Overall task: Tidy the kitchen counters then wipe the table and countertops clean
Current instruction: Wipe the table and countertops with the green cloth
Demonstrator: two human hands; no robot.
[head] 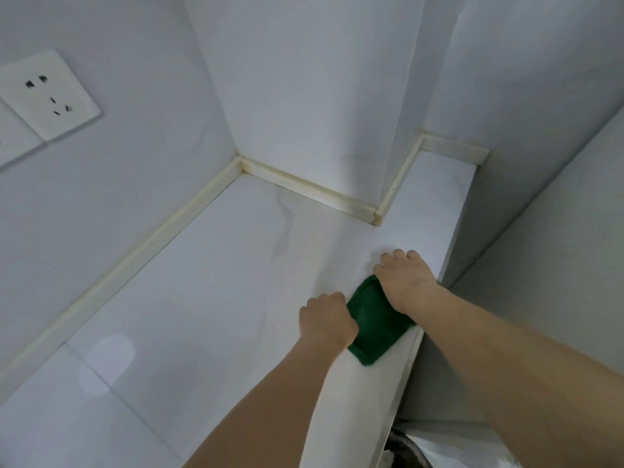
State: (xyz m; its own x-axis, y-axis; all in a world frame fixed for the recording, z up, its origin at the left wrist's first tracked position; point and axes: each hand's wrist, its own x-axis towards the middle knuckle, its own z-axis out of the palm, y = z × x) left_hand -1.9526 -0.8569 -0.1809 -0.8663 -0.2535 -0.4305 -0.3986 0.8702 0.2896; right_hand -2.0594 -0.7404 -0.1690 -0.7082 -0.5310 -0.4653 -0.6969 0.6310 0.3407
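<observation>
White countertop (209,282) is filling the lower frame. Right hand (403,282), fingers spread flat, is pressing a folded dark-green cloth (374,327) at centre right near the edge. Left hand (326,319), fingers curled, is gripping the cloth's left side.

Green cloth (373,324), white marble-veined ctr (209,282)

Soft, fuzzy green cloth (371,329) under my hand, matt and plush. The table (209,282) is glossy white stone, smooth, catching a light glare. Wall socket (47,96) looks like smooth white plastic.
</observation>
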